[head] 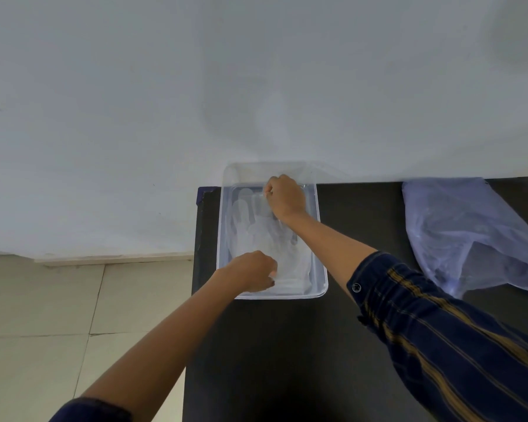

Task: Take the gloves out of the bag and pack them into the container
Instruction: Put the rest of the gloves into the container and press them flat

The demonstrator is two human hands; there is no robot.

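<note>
While both my arms reach forward over the black bench (287,345), the clear glove (256,233) lies flat inside the transparent plastic container (322,263), spread lengthwise with its fingers pointing toward the far wall and its cuff toward me. My right hand (285,194) sits at the far end of the container, curled into a loose fist with the fingertips pinched together on the glove's finger end; the film is so thin and see-through that I cannot tell exactly how much of it is caught in the pinch. My left hand (250,271) is at the near end, knuckles up and fingers curled down onto the cuff, pressing or pinching it against the container's floor near the front left corner. So the glove stretches between my two hands, one at each end.

The container is a shallow rectangular tub with rounded corners and a thin raised rim, glossy and faintly bluish, standing at the bench's far left corner; its far end reaches past the bench edge against the white wall (165,102). The glove is a filmy, wrinkled, colourless sheet cut in a flat hand shape. Well apart to the right, the plastic bag (464,233) lies slumped on the bench, a crumpled, translucent, pale bluish sack with soft folds. The bench surface is matt and dark. My right sleeve (439,330) is dark blue cloth with yellowish stripes and a button at the cuff.
</note>
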